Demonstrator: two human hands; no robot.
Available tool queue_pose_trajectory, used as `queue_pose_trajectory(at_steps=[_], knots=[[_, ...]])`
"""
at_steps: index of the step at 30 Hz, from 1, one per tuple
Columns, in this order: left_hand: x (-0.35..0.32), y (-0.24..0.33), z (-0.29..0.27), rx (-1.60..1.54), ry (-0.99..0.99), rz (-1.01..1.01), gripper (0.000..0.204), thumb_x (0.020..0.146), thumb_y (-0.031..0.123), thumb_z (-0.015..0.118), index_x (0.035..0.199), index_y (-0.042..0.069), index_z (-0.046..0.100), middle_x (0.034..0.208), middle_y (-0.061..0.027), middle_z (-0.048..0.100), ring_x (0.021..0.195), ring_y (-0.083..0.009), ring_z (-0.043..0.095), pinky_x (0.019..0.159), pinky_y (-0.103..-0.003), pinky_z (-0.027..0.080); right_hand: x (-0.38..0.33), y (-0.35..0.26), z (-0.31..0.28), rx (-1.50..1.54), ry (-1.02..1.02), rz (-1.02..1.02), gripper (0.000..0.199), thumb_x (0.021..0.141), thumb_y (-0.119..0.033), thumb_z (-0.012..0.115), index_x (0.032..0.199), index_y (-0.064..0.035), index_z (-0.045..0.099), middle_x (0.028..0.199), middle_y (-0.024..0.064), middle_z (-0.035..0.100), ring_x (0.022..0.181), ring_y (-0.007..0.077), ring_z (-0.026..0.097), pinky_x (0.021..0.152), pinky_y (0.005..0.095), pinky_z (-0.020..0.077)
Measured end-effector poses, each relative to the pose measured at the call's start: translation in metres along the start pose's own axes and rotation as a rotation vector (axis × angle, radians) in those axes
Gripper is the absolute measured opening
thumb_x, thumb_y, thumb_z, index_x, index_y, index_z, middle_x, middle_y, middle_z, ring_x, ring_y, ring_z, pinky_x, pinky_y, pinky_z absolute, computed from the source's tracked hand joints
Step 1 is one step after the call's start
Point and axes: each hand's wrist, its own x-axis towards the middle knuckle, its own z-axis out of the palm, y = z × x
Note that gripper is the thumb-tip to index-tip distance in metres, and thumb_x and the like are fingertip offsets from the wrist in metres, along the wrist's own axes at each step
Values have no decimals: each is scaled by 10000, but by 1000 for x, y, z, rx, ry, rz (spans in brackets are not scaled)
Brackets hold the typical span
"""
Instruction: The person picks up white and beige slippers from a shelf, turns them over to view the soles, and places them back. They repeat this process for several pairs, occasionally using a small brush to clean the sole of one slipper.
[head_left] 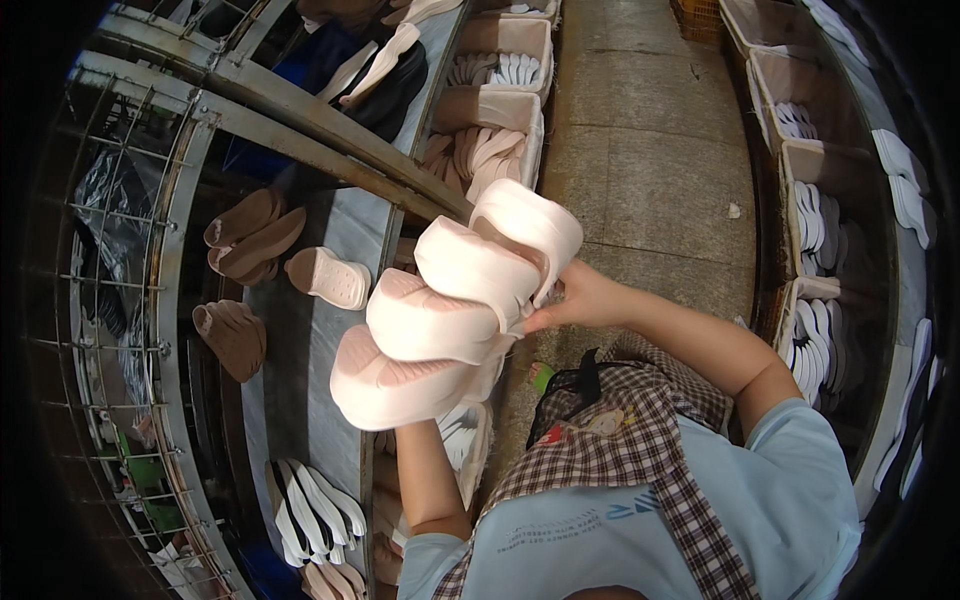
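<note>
Several pale pink foam slippers [435, 315], nested in a slanting stack, are held up in front of me. My right hand [572, 300] grips the stack's right side, its thumb and fingers closed on a slipper edge. From below, my left forearm reaches up behind the lower slippers; they cover my left hand, so its fingers do not show. To the left, a single pale pink shoe with small holes [330, 278] lies on the grey worktop [345, 225].
Brown shoe pieces [255, 235] and white soles [312, 510] lie left, beside a wire-mesh rack [150, 350] with a metal bar [310, 125]. Lined bins [485, 108] with soles line the aisle's left; more bins [775, 75] stand right. Concrete floor [650, 150] runs between.
</note>
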Motion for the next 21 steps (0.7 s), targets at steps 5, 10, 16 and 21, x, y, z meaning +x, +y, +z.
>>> queue_pose_trajectory(at_steps=[5,10,16,21], knots=[[3,-11,18,-113,-23,-54,426,911,294,550,1227,24,454,1179,-122,471,1064,-273,491,788,-410,561,19,-8,-20,-185,51,-300,650,782,-99,657,1368,-82,376,1346,153,443,1240,257,432,1038,375,342],[26,-25,43,-281,-79,-159,422,909,295,553,1220,26,458,1170,-120,470,1056,-270,490,782,-409,563,17,-12,-25,86,-27,-333,345,881,15,468,1215,-53,523,1390,144,421,1228,221,459,1016,350,382],[54,-47,64,-399,-115,-266,418,907,297,557,1212,28,462,1158,-117,469,1047,-266,489,774,-408,565,-5,0,-8,650,51,-86,243,910,-130,517,1137,-51,551,1425,165,353,1280,240,390,1046,370,344],[67,-56,68,-441,-136,-303,414,905,298,560,1205,29,466,1149,-115,468,1040,-263,487,768,-407,567,-6,6,-2,407,104,-160,286,859,-168,616,1125,-89,544,1421,132,354,1317,251,334,1074,414,291]])
